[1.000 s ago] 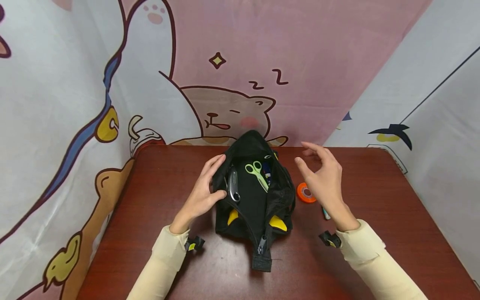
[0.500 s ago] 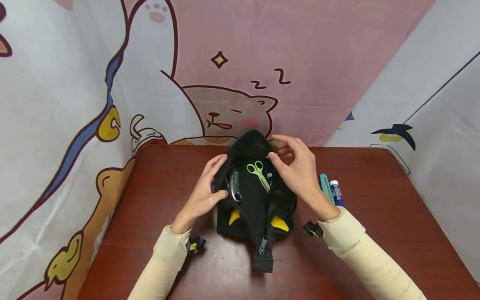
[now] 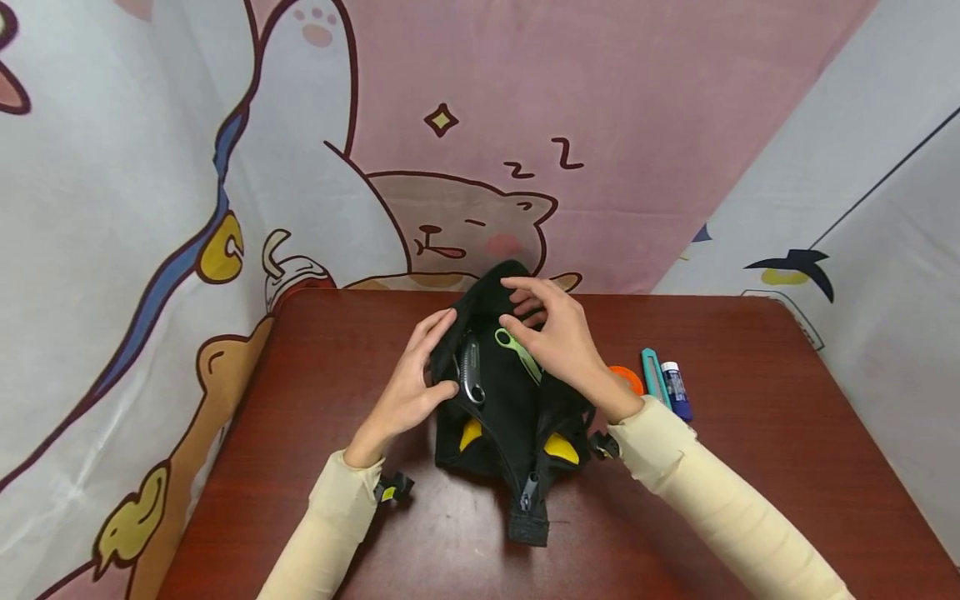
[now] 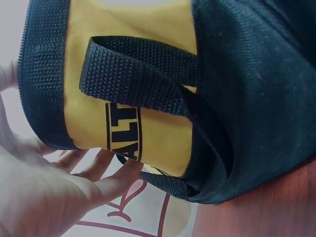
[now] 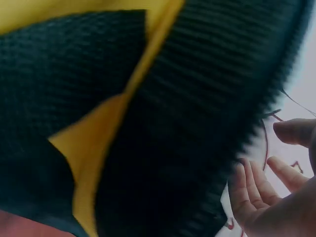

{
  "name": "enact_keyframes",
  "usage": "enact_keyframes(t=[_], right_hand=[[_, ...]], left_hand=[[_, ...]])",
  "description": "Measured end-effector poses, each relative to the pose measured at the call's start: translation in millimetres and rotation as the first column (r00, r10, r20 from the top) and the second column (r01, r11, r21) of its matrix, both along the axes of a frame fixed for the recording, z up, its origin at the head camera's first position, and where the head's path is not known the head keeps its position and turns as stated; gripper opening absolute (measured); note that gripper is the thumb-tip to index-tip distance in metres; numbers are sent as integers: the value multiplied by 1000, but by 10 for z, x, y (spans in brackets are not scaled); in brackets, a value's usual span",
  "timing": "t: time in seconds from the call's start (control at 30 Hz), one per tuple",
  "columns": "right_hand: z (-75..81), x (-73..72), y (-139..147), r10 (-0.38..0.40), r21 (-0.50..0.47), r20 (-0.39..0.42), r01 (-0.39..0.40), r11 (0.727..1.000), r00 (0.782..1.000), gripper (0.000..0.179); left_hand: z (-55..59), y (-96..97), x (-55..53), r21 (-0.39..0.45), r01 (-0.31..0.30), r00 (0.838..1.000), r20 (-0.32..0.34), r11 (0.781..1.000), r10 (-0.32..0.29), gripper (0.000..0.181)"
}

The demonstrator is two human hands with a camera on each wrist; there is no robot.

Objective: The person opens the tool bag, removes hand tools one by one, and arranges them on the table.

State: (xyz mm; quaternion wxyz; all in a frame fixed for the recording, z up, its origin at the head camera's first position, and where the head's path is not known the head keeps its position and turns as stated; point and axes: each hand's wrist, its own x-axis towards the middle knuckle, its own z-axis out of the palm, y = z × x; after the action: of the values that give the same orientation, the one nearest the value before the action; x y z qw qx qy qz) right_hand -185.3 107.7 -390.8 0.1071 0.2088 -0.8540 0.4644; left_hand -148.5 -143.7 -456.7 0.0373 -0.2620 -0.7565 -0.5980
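Note:
A black and yellow zippered fabric bag (image 3: 498, 417) stands unzipped on the table. My left hand (image 3: 405, 383) grips its left rim, thumb at the opening and fingers along the outer side; the left wrist view shows the yellow panel (image 4: 163, 128) and a webbing strap. Inside the bag lie green-handled scissors (image 3: 521, 354) and a grey metal tool with a ring end (image 3: 471, 371), kind unclear. Over the right side of the opening hovers my right hand (image 3: 558, 337), thumb and fingers apart, holding nothing visible. It covers part of the scissors. In the right wrist view its fingers show beyond the zipper edge.
Right of the bag, an orange tape roll (image 3: 628, 379) is partly hidden by my wrist. Beside it lie a teal utility knife (image 3: 654, 377) and a blue glue stick (image 3: 676, 392). A printed cloth (image 3: 637, 167) hangs behind the table (image 3: 787, 467).
My right hand has moved left from beside the tape roll to over the bag's opening, uncovering the utility knife and glue stick. The left hand stays on the rim.

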Motion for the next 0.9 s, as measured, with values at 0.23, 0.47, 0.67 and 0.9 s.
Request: enact_keyframes(t=[0.23, 0.47, 0.67, 0.9], right_hand=[[-249, -104, -46, 73, 50, 57, -76, 996, 996, 54], [-421, -153, -31, 89, 142, 126, -106, 984, 988, 59], [-538, -197, -21, 73, 208, 150, -103, 973, 986, 63], [-641, -246, 22, 55, 264, 186, -104, 959, 981, 67]], left_hand=[[-3, -13, 10, -3, -7, 1000, 8, 1000, 7, 95], [-10, -20, 10, 1, -8, 1000, 9, 1000, 8, 95], [-84, -37, -27, 39, 15, 999, -38, 999, -13, 91], [-146, -35, -80, 48, 20, 997, -71, 999, -17, 90]])
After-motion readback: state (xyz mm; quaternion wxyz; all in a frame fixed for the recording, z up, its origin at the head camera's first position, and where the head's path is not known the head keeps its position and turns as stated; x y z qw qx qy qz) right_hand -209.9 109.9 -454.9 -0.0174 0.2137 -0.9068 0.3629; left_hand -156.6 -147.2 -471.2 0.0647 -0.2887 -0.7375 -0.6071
